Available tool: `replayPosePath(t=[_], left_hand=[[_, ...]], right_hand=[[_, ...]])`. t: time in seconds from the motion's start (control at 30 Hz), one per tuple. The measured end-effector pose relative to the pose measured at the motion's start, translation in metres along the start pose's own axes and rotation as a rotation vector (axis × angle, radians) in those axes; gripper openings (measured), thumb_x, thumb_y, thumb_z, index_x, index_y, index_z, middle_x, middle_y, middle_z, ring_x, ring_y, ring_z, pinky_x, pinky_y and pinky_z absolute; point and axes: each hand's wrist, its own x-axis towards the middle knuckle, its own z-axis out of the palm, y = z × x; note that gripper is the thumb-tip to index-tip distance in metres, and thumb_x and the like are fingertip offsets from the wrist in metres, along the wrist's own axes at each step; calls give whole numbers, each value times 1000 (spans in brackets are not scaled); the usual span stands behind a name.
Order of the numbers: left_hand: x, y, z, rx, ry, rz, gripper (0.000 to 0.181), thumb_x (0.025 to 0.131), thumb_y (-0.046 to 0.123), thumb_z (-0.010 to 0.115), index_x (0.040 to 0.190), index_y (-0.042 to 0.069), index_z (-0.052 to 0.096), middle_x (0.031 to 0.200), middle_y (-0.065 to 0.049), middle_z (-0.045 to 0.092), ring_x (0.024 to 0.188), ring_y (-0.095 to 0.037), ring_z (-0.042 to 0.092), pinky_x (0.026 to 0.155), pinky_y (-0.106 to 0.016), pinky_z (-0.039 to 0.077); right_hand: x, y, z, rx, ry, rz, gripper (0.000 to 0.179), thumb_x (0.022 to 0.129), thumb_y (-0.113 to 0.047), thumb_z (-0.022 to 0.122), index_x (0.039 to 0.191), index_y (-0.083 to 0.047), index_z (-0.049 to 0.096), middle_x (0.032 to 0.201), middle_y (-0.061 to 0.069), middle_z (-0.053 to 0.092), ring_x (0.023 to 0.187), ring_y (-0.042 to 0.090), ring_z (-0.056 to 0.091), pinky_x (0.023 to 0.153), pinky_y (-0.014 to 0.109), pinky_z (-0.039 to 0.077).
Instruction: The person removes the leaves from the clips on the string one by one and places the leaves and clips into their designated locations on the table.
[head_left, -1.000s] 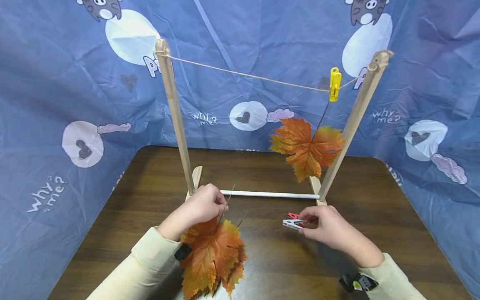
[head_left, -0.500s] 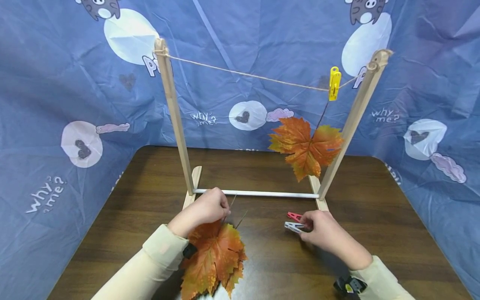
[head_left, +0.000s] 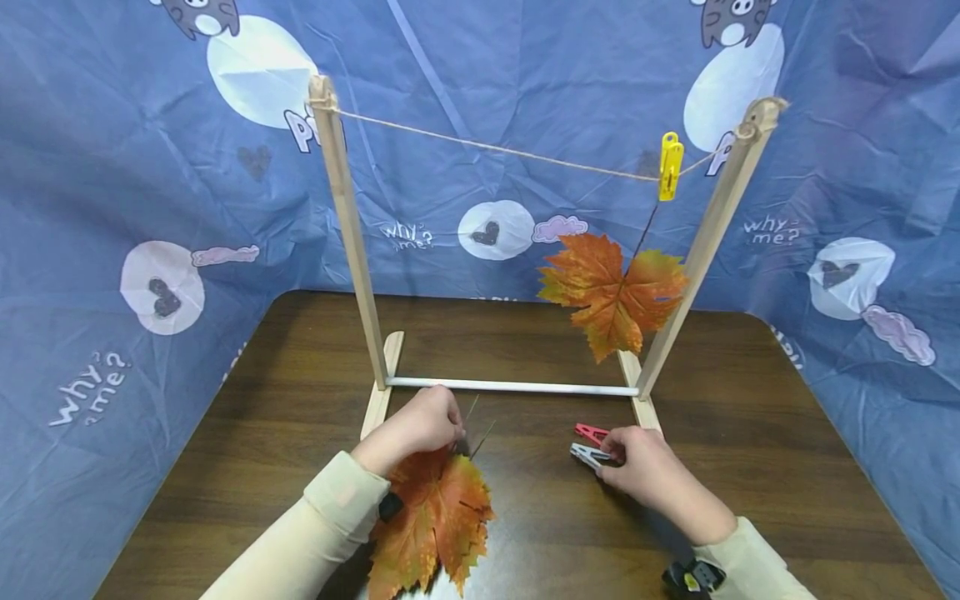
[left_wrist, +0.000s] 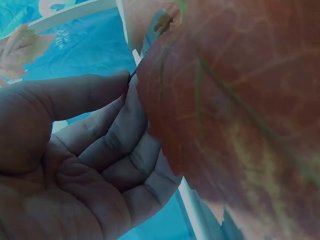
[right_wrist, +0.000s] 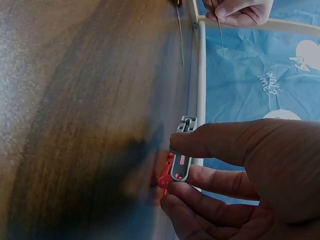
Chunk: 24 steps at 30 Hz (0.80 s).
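Note:
My left hand (head_left: pixel 427 425) pinches the thin stem of an orange maple leaf (head_left: pixel 431 525) between thumb and forefinger. Its blade fills much of the left wrist view, with another leaf and a second stem (head_left: pixel 483 439) beneath it. On the other side, my right hand (head_left: pixel 648 471) holds a grey clothespin (right_wrist: pixel 180 167) between thumb and fingers. Right beside it is a red clothespin (right_wrist: pixel 166 172), partly hidden by the fingers. Above, a yellow clothespin (head_left: pixel 670 167) fastens a third maple leaf (head_left: pixel 622 292) by its stem to a string (head_left: pixel 495 149).
The string runs between two wooden posts, a left post (head_left: pixel 348 242) and a right post (head_left: pixel 708 242). A white rod (head_left: pixel 517 387) joins their feet on the brown table (head_left: pixel 517 517). Blue printed cloth (head_left: pixel 465 75) hangs behind and at both sides.
My left hand has moved down and a little to the right with the stem. My right hand has shifted slightly down, and the grey clothespin now shows apart from the red one.

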Motion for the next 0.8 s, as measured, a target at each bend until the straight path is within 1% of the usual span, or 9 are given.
replayPosePath(t=[0.13, 0.33, 0.57, 0.8], left_hand=[[2, -2, 5, 12, -3, -37, 30, 89, 2, 74, 59, 6, 71, 50, 1, 61, 48, -9, 50, 47, -23, 38], [4, -5, 9, 2, -12, -78, 28, 88, 1, 74, 60, 5, 72, 46, 7, 54, 47, -10, 49, 47, -23, 36], [6, -9, 17, 15, -8, -98, 25, 86, 2, 74, 61, 6, 72, 46, 8, 55, 51, -11, 54, 49, -23, 41], [6, -12, 20, 23, 14, -103, 26, 85, 0, 73, 60, 7, 71, 45, 8, 55, 51, -12, 54, 49, -24, 41]], right_hand=[[-1, 1, 2, -2, 16, 8, 19, 72, -7, 86, 82, -6, 70, 71, -3, 61, 65, 12, 54, 62, 36, 48], [-3, 3, 5, -13, 21, 22, 18, 73, -8, 87, 81, -7, 71, 71, -3, 61, 64, 12, 54, 62, 37, 47], [-3, 4, 7, -31, 31, 24, 18, 73, -9, 88, 80, -8, 71, 70, -4, 61, 63, 12, 52, 61, 37, 46], [-3, 4, 7, -39, 22, 35, 19, 74, -9, 89, 82, -8, 72, 72, -3, 62, 64, 13, 54, 61, 39, 48]])
